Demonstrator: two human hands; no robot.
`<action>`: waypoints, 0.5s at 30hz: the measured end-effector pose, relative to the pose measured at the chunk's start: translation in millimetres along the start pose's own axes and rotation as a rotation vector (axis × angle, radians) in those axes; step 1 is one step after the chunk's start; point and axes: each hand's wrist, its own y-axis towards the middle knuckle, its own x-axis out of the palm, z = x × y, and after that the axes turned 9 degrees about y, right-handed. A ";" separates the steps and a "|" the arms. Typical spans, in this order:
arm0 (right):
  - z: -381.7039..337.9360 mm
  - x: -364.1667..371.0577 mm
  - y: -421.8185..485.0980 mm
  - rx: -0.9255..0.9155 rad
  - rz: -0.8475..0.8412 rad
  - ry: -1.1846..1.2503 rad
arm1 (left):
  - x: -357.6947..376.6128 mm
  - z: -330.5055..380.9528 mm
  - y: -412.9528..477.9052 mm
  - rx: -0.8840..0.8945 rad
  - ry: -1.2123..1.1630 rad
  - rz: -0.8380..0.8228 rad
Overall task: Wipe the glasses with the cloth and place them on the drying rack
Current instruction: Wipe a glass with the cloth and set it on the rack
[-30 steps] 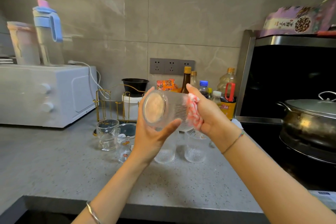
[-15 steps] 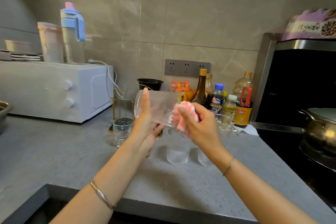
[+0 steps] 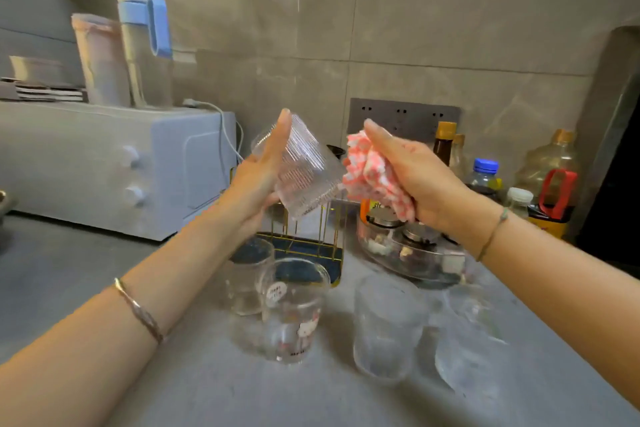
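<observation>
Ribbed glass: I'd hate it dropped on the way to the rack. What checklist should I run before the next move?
1. Left hand grips ribbed glass: ok, tilted, off the counter.
2. Cloth out of the glass: ok, bunched in right hand.
3. Glass dry: cannot tell.
4. Drying rack pegs free: cannot tell, partly hidden.
5. Way to rack: not ok, four glasses stand before it.

Four glasses (image 3: 292,312) stand on the bench (image 3: 69,288) before the drying rack (image 3: 311,248), with the oven (image 3: 104,163) to its left, a jar tray (image 3: 426,269) to its right, and bottles (image 3: 485,177) behind that tray against the wall (image 3: 415,28).
</observation>
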 end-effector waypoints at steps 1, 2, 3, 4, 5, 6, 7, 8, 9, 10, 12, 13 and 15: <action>-0.6 0.8 15.9 -0.001 -0.025 0.000 | -3.5 1.8 12.4 0.004 0.035 0.016; -2.8 3.4 29.4 0.003 -0.048 0.018 | -8.1 3.4 24.3 0.010 0.067 0.022; -2.9 3.0 43.7 0.000 -0.062 0.033 | -11.1 6.8 33.3 0.024 0.092 0.025; -4.7 4.5 59.4 0.001 -0.074 0.044 | -16.1 9.3 47.4 0.027 0.108 0.044; -2.7 2.7 68.3 -0.014 -0.083 0.026 | -18.2 9.7 53.4 0.015 0.103 0.069; -4.5 5.7 79.2 -0.004 -0.086 0.015 | -21.9 12.3 62.7 -0.010 0.100 0.093; -7.5 7.4 94.5 0.020 -0.089 0.005 | -27.1 18.3 74.4 -0.036 0.094 0.111; -10.7 10.7 103.0 0.050 -0.084 0.003 | -32.0 21.7 82.5 -0.048 0.091 0.118; -14.0 14.5 117.6 0.073 -0.079 -0.007 | -40.4 27.9 94.0 -0.053 0.096 0.127; -16.8 18.2 127.2 0.099 -0.063 -0.023 | -47.9 31.0 101.6 -0.067 0.111 0.134; -21.6 24.6 150.5 0.130 -0.051 -0.058 | -67.1 37.7 120.8 -0.103 0.130 0.132; -22.1 27.2 160.6 0.148 -0.053 -0.083 | -75.8 38.9 130.2 -0.118 0.134 0.147; -21.9 33.7 174.1 0.186 -0.059 -0.115 | -90.5 38.9 145.8 -0.146 0.137 0.191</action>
